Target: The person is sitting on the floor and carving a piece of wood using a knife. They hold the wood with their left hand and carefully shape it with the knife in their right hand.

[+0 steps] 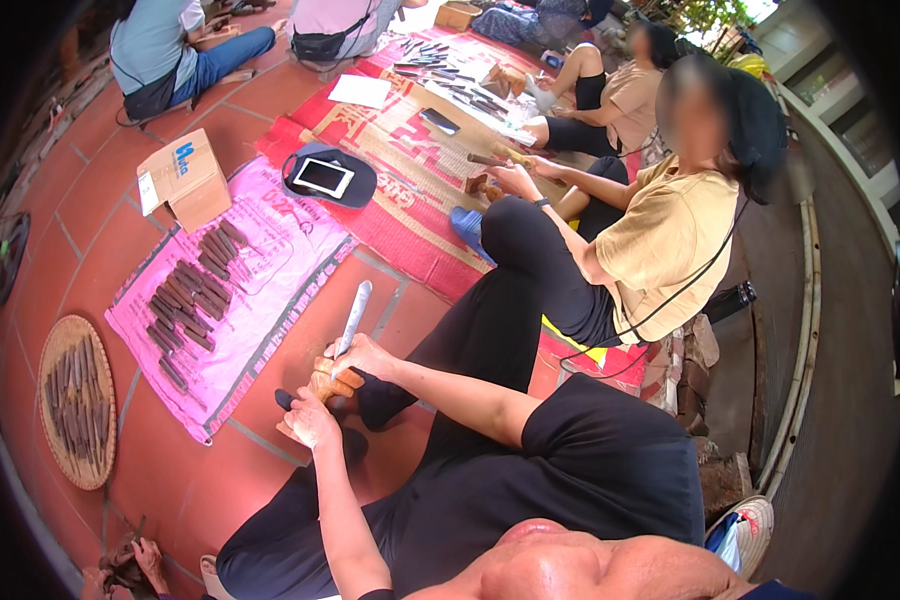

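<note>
In front of my crossed legs, my left hand (312,422) is closed around a tan, notched wooden block (332,380). A short dark rounded end (284,399) sticks out beside its fingers; what it belongs to is hidden. My right hand (362,358) meets the block from the far side. It grips a tool with a long pale handle (355,312) that points up and away; its working end is hidden by the fingers and block. Ahead and to the left, several dark brown sticks (185,300) lie in rows on a pink printed sheet (260,345).
A round woven tray (52,440) of brown sticks sits at far left. A cardboard box (188,180) and a cap with a phone (325,178) stand beyond the sheet. On the right, a seated co-worker (685,240) handles a stick over a red mat (400,200). Another person's hands (150,565) show at lower left.
</note>
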The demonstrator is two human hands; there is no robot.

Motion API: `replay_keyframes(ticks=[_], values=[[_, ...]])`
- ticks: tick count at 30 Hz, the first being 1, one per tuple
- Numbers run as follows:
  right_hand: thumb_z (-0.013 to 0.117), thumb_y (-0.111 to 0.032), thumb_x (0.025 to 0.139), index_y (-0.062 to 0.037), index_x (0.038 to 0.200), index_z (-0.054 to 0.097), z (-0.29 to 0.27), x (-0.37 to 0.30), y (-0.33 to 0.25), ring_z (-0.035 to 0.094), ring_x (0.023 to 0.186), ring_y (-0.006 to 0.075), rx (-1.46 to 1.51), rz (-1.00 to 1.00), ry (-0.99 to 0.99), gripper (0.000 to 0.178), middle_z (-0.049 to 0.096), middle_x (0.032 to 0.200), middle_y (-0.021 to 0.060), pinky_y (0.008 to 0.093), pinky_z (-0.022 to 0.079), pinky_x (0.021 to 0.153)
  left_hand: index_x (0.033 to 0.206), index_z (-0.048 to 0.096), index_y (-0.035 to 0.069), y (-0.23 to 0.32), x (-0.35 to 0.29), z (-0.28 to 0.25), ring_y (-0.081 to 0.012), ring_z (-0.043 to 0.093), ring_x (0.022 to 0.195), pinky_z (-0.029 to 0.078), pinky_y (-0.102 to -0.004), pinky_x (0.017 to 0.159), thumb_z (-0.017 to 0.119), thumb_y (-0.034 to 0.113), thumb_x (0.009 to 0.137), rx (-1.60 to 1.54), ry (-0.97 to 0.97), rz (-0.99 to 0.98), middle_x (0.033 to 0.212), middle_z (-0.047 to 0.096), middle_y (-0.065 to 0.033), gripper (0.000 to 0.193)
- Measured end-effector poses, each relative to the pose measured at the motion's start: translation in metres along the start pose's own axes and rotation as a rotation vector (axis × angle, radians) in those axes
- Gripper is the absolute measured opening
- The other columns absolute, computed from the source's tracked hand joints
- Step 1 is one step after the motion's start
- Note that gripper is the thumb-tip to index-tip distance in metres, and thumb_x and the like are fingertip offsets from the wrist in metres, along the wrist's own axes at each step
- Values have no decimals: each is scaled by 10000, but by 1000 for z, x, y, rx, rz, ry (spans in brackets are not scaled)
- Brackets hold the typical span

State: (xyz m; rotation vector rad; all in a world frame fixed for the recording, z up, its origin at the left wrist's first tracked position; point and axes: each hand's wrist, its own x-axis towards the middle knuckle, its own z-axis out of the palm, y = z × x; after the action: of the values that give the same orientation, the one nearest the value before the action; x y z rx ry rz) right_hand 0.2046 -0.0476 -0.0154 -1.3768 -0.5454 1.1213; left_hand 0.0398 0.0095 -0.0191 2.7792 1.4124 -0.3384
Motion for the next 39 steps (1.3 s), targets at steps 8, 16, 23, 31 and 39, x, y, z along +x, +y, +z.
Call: replay_keyframes(ticks=[8, 16, 23, 31, 39], values=[[724, -34, 616, -23, 748, 621, -3, -2, -12, 584, 797, 157, 51, 221, 51, 167, 631, 782, 61, 292, 453, 736, 961, 479, 89, -2, -5, -11, -197, 646, 719, 454, -312, 705, 552, 136, 830, 12, 1, 14, 783, 628, -80, 157], [748, -68, 608, 0, 844, 662, -6, -2, 1, 594, 767, 150, -330, 5, -45, 260, 649, 783, 70, 288, 464, 709, 951, 477, 78, 1, -1, -7, -216, 643, 726, 472, -321, 693, 554, 120, 823, 16, -7, 4, 778, 626, -85, 155], [767, -73, 568, 1, 813, 662, -9, 2, -5, 601, 789, 148, -143, 103, -23, 276, 655, 807, 73, 284, 466, 714, 947, 473, 81, -1, -2, -15, -208, 639, 713, 463, -319, 683, 550, 123, 826, -1, -14, 24, 777, 626, -87, 149], [739, -43, 610, 26, 885, 649, -15, 3, -12, 598, 798, 163, -177, 251, -24, 297, 648, 833, 77, 285, 452, 769, 947, 476, 77, -1, -1, -11, -223, 637, 729, 467, -334, 675, 552, 130, 827, -6, 8, -4, 764, 622, -99, 152], [750, -49, 588, 22, 826, 645, -12, 1, 3, 594, 783, 151, -303, 95, -71, 269, 644, 805, 68, 286, 459, 736, 947, 473, 76, 0, 0, -6, -234, 642, 723, 475, -330, 692, 587, 122, 793, -15, 7, 2, 794, 629, -100, 197]])
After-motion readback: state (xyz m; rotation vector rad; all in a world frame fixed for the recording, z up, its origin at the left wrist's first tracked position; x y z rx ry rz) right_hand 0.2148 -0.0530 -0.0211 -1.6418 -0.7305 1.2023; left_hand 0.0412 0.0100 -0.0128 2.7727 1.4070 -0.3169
